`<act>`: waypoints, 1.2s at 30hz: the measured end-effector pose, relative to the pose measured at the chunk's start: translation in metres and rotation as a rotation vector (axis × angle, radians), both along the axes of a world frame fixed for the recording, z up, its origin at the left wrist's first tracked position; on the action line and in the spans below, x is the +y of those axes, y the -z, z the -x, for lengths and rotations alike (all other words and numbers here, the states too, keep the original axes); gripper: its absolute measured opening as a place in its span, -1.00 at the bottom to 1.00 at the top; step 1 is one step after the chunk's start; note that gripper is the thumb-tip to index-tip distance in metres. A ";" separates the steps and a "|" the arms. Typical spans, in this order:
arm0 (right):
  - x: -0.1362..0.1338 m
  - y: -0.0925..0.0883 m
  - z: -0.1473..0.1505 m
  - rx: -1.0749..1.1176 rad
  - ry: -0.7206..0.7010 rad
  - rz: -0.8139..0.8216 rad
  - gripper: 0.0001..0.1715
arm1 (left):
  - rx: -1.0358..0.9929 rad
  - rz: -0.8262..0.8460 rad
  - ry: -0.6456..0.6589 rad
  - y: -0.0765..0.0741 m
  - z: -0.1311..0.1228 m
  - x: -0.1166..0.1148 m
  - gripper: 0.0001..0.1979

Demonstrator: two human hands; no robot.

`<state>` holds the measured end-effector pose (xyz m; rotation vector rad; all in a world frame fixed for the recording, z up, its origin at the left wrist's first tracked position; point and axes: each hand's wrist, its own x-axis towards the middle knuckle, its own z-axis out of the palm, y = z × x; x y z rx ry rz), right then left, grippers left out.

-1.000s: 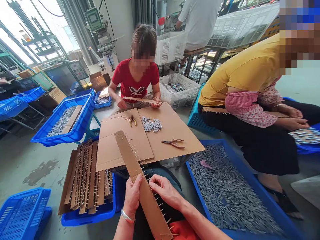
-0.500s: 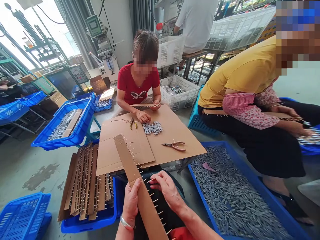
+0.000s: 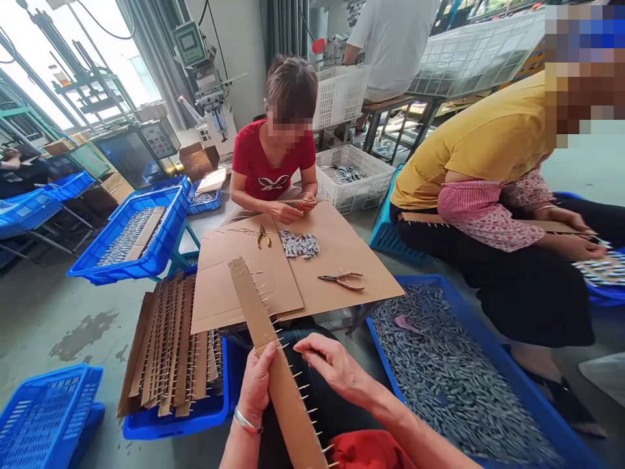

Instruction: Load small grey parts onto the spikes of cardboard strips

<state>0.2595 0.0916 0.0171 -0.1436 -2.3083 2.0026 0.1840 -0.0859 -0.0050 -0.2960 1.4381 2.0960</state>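
The cardboard strip (image 3: 286, 407) lies in front of the person, above the lap, its long axis running away and leaning to the left; the far end points up-left over the near part of the bench (image 3: 359, 257), and the near end drops out of view at the bottom. Pale pins (image 3: 304, 387) stand out from its right edge in a row, pointing right, roughly square to that long axis.

The left hand (image 3: 257, 381) grips the strip by its left edge near the middle, thumb laid across the top face. The right hand (image 3: 342, 372) is just beside the pinned edge, apart from the strip, fingers curled and drawn together at the tips; whether something small sits between them I cannot tell.

On the bench, the pink-handled pliers (image 3: 342, 281) lie with their nose to the left, and the yellow-handled pliers (image 3: 263, 238) with theirs pointing away, near a heap of silvery pieces (image 3: 299, 245). At the left, more pinned strips (image 3: 166, 355) are stacked over a blue tub (image 3: 176, 426), mostly lengthwise away from the person. A co-worker in red (image 3: 273, 163) sits across the bench
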 end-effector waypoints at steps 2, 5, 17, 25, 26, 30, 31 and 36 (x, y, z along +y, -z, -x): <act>0.000 -0.003 -0.001 0.019 -0.060 -0.051 -0.76 | -0.011 -0.015 0.035 -0.001 0.000 -0.001 -0.59; 0.001 -0.005 -0.001 0.112 -0.054 -0.210 -0.79 | -0.012 -0.040 0.086 -0.002 -0.001 -0.002 -0.61; 0.000 -0.002 -0.003 0.118 -0.139 -0.548 -0.73 | -0.045 0.013 0.115 -0.004 -0.003 -0.001 -0.58; -0.004 -0.002 -0.002 0.138 -0.123 -0.558 -0.70 | -0.040 0.044 0.118 -0.004 -0.005 0.001 -0.54; -0.005 -0.002 -0.001 0.139 -0.127 -0.544 -0.71 | -0.040 0.050 0.118 -0.003 -0.006 0.002 -0.54; -0.008 0.000 0.002 0.134 -0.129 -0.457 -0.82 | -0.012 0.079 0.117 -0.002 -0.006 0.003 -0.51; -0.009 0.001 0.003 0.134 -0.114 -0.442 -0.85 | -0.006 0.085 0.113 -0.003 -0.006 0.004 -0.51; -0.016 0.007 0.006 0.150 -0.049 -0.396 -0.89 | -0.017 0.127 0.084 -0.005 -0.005 0.003 -0.48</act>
